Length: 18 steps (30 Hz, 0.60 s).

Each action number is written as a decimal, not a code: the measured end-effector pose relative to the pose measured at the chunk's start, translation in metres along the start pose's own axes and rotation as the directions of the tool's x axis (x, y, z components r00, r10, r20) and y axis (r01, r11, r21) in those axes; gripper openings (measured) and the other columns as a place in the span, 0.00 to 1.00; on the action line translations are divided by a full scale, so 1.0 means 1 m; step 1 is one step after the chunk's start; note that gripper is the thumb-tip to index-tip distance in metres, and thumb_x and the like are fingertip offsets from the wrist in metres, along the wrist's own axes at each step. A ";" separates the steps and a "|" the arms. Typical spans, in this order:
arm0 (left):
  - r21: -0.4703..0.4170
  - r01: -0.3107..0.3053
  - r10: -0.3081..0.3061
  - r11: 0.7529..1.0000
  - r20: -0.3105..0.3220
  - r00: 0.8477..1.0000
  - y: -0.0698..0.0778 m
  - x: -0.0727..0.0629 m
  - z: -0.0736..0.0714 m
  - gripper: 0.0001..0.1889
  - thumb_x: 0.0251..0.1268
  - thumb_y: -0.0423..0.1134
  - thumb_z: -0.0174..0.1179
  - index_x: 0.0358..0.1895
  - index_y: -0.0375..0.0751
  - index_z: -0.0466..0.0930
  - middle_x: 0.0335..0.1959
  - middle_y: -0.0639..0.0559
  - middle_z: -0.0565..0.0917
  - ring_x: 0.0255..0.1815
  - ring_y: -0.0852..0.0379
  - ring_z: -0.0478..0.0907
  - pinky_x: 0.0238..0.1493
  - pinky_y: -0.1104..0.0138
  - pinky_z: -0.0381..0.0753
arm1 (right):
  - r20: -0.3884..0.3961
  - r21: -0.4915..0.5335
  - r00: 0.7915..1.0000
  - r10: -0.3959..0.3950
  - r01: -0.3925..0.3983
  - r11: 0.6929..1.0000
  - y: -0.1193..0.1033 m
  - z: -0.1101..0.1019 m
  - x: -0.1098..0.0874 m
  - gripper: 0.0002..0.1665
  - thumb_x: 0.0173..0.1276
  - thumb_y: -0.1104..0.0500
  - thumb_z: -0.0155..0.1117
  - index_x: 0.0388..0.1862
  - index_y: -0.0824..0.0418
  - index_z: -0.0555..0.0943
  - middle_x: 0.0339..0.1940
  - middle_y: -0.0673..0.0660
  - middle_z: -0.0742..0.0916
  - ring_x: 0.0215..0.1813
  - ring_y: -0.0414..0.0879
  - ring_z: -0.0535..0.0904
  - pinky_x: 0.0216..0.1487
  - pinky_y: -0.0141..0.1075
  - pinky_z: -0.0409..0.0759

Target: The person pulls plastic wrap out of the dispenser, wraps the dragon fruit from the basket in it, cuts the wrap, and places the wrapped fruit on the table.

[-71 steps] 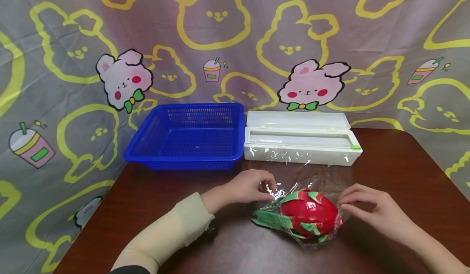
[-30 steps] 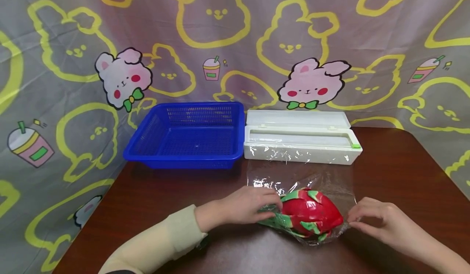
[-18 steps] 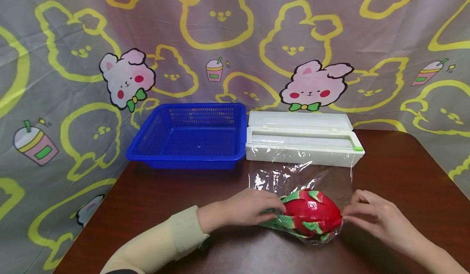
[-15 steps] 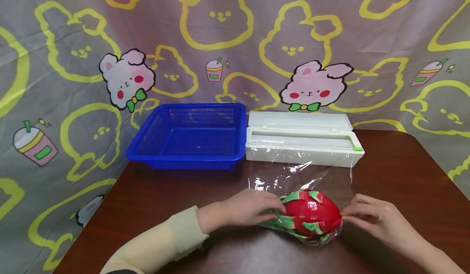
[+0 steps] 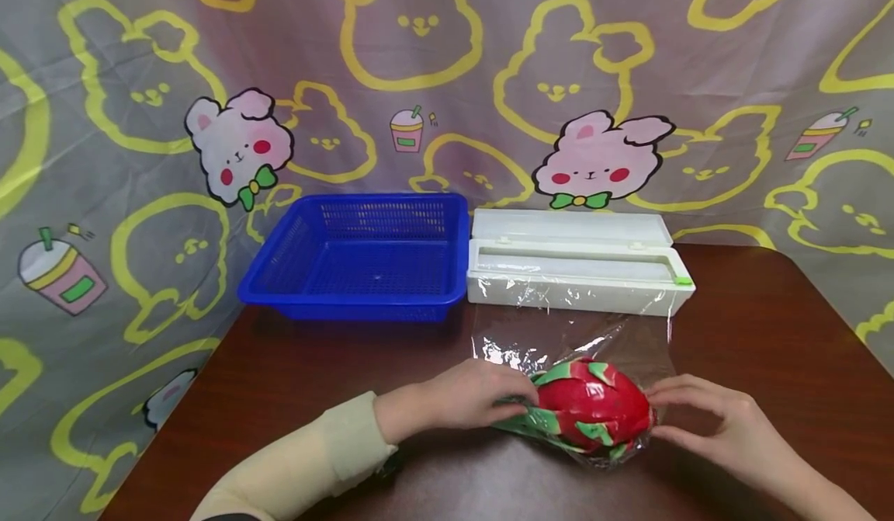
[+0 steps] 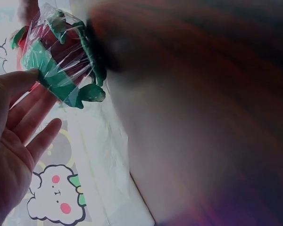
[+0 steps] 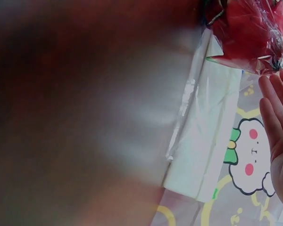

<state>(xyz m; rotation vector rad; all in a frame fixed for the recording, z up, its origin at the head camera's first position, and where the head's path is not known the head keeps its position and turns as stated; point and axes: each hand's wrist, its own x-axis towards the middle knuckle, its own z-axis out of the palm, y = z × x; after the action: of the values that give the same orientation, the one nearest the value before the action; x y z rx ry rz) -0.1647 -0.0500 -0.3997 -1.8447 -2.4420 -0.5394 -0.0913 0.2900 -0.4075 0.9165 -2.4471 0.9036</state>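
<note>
A dragon fruit (image 5: 594,408), red with green scales, lies on its side in clear plastic wrap. My left hand (image 5: 475,397) grips its green leafy end; in the left wrist view the thumb presses the wrapped green scales (image 6: 52,70) while the fingers lie on the far side. At the red tip, my right hand (image 5: 719,420) touches the wrap with fingertips and thumb spread apart on either side. The right wrist view shows its fingers (image 7: 273,106) nearly straight against the film. Plastic wrap (image 5: 559,335) runs back from the fruit to the white wrap box (image 5: 573,296).
A blue plastic basket (image 5: 352,301) stands at the back left, side by side with the wrap box, whose lid (image 5: 569,227) is up. A green slider (image 5: 683,280) sits at the box's right end. The brown table (image 5: 761,327) meets a patterned curtain (image 5: 447,55) behind.
My left hand has moved down onto the green end and stayed there. My right hand moved out, pinched at the red tip, and now its thumb and fingers have spread apart there.
</note>
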 end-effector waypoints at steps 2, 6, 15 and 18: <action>-0.017 0.007 -0.007 1.000 0.005 1.000 0.000 0.000 -0.001 0.08 0.68 0.40 0.62 0.47 0.48 0.84 0.43 0.60 0.85 0.45 0.70 0.78 0.51 0.80 0.71 | 0.008 0.008 1.000 0.009 -0.009 1.000 0.001 0.002 -0.002 0.40 0.27 0.67 0.87 0.45 0.48 0.83 0.45 0.44 0.85 0.46 0.32 0.80 0.45 0.21 0.76; -0.048 0.015 -0.015 0.999 0.003 1.000 -0.001 0.001 -0.001 0.08 0.68 0.39 0.62 0.47 0.46 0.84 0.43 0.59 0.85 0.45 0.70 0.79 0.52 0.80 0.70 | 0.009 0.050 0.999 0.036 -0.036 0.998 0.002 0.006 -0.004 0.41 0.29 0.68 0.87 0.46 0.49 0.81 0.49 0.48 0.84 0.45 0.33 0.81 0.43 0.22 0.77; -0.142 0.031 -0.035 0.989 -0.026 0.999 -0.004 0.002 0.003 0.07 0.66 0.37 0.64 0.45 0.44 0.86 0.40 0.58 0.86 0.41 0.72 0.78 0.48 0.81 0.71 | 0.000 0.054 0.999 0.046 -0.046 0.997 0.001 0.007 0.000 0.39 0.30 0.68 0.86 0.47 0.49 0.83 0.49 0.49 0.87 0.48 0.31 0.81 0.41 0.24 0.79; -0.187 0.048 -0.055 0.981 -0.032 0.998 -0.006 0.003 0.004 0.07 0.65 0.36 0.64 0.44 0.43 0.86 0.39 0.57 0.87 0.40 0.73 0.78 0.47 0.81 0.72 | -0.001 0.010 0.999 0.043 -0.043 0.999 0.002 0.006 0.001 0.40 0.29 0.67 0.87 0.47 0.48 0.83 0.48 0.47 0.87 0.48 0.31 0.81 0.44 0.23 0.78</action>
<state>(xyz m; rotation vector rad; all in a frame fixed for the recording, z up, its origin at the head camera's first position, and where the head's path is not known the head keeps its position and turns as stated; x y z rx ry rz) -0.1704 -0.0473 -0.4040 -1.8199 -2.4979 -0.8249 -0.0939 0.2865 -0.4121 0.8693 -2.4718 0.9313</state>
